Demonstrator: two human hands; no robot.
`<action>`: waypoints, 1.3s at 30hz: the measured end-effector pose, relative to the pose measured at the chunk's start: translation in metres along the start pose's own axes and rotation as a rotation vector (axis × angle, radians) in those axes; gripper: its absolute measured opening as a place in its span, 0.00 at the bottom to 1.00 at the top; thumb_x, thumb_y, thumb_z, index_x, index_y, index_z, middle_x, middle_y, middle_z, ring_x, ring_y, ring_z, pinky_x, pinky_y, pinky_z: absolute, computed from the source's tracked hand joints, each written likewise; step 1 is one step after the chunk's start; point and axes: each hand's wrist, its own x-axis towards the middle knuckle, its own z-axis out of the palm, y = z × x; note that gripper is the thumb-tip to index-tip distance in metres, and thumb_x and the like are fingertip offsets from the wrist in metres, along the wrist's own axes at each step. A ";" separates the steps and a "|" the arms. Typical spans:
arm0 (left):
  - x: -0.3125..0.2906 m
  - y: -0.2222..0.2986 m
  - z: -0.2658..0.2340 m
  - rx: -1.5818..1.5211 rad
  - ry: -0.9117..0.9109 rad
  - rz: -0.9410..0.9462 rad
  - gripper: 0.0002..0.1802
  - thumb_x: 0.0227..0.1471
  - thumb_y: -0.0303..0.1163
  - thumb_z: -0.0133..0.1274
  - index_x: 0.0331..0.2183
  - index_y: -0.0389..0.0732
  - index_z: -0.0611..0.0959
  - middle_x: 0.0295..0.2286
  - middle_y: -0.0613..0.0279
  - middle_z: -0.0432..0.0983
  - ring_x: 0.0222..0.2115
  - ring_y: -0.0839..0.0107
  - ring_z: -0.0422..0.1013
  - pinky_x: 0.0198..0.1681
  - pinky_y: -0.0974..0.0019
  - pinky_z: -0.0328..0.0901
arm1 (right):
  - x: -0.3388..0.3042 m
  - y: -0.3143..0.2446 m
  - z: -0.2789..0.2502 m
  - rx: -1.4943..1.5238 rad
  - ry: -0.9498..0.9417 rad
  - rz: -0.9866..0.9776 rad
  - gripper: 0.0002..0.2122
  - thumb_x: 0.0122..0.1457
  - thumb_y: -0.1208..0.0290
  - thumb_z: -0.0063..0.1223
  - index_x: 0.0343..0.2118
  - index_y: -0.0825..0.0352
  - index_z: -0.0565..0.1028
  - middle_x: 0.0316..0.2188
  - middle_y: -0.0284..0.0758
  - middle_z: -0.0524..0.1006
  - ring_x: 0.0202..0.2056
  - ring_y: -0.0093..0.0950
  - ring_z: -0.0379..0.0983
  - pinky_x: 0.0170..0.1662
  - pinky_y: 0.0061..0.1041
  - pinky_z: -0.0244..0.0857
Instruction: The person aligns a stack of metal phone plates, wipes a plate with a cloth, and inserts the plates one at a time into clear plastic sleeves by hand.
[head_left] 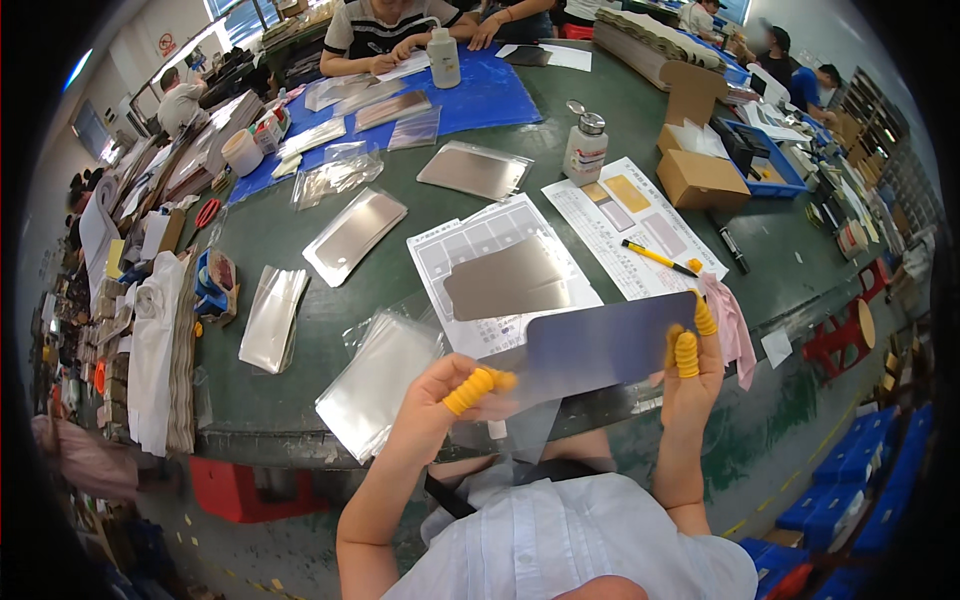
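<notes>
Both hands up front: left hand [440, 400] pinches the dark sheet [600, 345] at its 8 o'clock corner, right hand [690, 370] grip closed on the 3 o'clock edge, yellow finger cots [686, 353] on. Sheet held above the green surface [300, 330] edge. Clear sleeves [375, 385] at 9 o'clock; paper forms [500, 270] at 12; pink cloth [730, 325] beside right hand.

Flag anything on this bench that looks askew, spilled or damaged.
Nothing looks spilled or damaged. The metal sheets and clear bags lie at mixed angles across the green table. Both hands, left hand and right hand, hold one dark sheet flat.
</notes>
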 end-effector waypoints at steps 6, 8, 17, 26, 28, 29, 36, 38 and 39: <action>0.005 -0.010 0.006 0.079 -0.105 0.008 0.16 0.51 0.20 0.52 0.40 0.40 0.66 0.37 0.50 0.77 0.38 0.68 0.74 0.40 0.70 0.68 | 0.012 -0.013 -0.029 -0.093 0.110 -0.164 0.17 0.62 0.73 0.41 0.54 0.70 0.63 0.48 0.39 0.71 0.39 0.18 0.74 0.20 0.10 0.62; 0.005 -0.008 0.012 0.110 -0.078 -0.019 0.17 0.50 0.20 0.53 0.41 0.39 0.67 0.36 0.51 0.78 0.37 0.71 0.74 0.39 0.72 0.67 | 0.016 -0.021 -0.029 -0.167 0.145 -0.188 0.17 0.62 0.74 0.42 0.54 0.69 0.63 0.45 0.38 0.73 0.29 0.15 0.72 0.19 0.10 0.62; 0.005 -0.002 0.016 0.223 -0.031 -0.083 0.15 0.48 0.20 0.55 0.40 0.37 0.72 0.36 0.54 0.78 0.38 0.73 0.73 0.39 0.73 0.67 | 0.020 -0.026 -0.029 -0.355 0.035 -0.230 0.17 0.63 0.72 0.42 0.54 0.70 0.64 0.42 0.35 0.74 0.22 0.13 0.67 0.19 0.08 0.57; 0.011 0.004 0.017 0.249 -0.212 -0.164 0.14 0.51 0.22 0.51 0.43 0.33 0.75 0.38 0.55 0.77 0.40 0.73 0.72 0.45 0.73 0.65 | 0.031 -0.035 -0.031 -0.390 -0.209 0.092 0.18 0.60 0.74 0.47 0.53 0.70 0.65 0.32 0.30 0.74 0.26 0.12 0.66 0.24 0.10 0.64; 0.013 0.004 0.017 0.259 -0.230 -0.170 0.15 0.51 0.22 0.51 0.43 0.33 0.75 0.38 0.56 0.77 0.40 0.73 0.72 0.44 0.74 0.65 | 0.033 -0.037 -0.028 -0.413 -0.238 0.122 0.18 0.60 0.74 0.47 0.53 0.70 0.66 0.32 0.30 0.74 0.27 0.12 0.66 0.25 0.11 0.64; 0.014 0.004 0.018 0.287 -0.202 -0.222 0.16 0.52 0.23 0.51 0.44 0.33 0.75 0.38 0.56 0.77 0.40 0.73 0.72 0.42 0.74 0.65 | 0.033 -0.038 -0.020 -0.432 -0.269 0.187 0.18 0.60 0.74 0.48 0.53 0.71 0.66 0.32 0.30 0.74 0.26 0.12 0.66 0.25 0.11 0.65; 0.018 0.000 0.020 0.351 -0.141 -0.256 0.18 0.53 0.24 0.47 0.48 0.34 0.74 0.36 0.61 0.77 0.34 0.78 0.73 0.34 0.78 0.64 | 0.037 -0.033 -0.003 -0.475 -0.408 0.235 0.13 0.59 0.73 0.49 0.45 0.72 0.70 0.30 0.34 0.75 0.26 0.13 0.67 0.25 0.12 0.64; 0.023 -0.001 0.019 0.373 -0.141 -0.224 0.18 0.54 0.25 0.47 0.48 0.35 0.74 0.36 0.62 0.76 0.33 0.79 0.72 0.34 0.79 0.64 | 0.036 -0.032 0.000 -0.523 -0.333 0.231 0.15 0.58 0.73 0.50 0.48 0.70 0.69 0.33 0.36 0.77 0.27 0.16 0.69 0.29 0.14 0.65; 0.024 -0.001 0.019 0.392 -0.137 -0.195 0.17 0.55 0.26 0.46 0.47 0.36 0.75 0.36 0.63 0.76 0.32 0.80 0.72 0.34 0.79 0.64 | 0.033 -0.032 0.006 -0.583 -0.387 0.183 0.16 0.58 0.71 0.51 0.49 0.69 0.68 0.34 0.37 0.77 0.29 0.18 0.70 0.33 0.16 0.65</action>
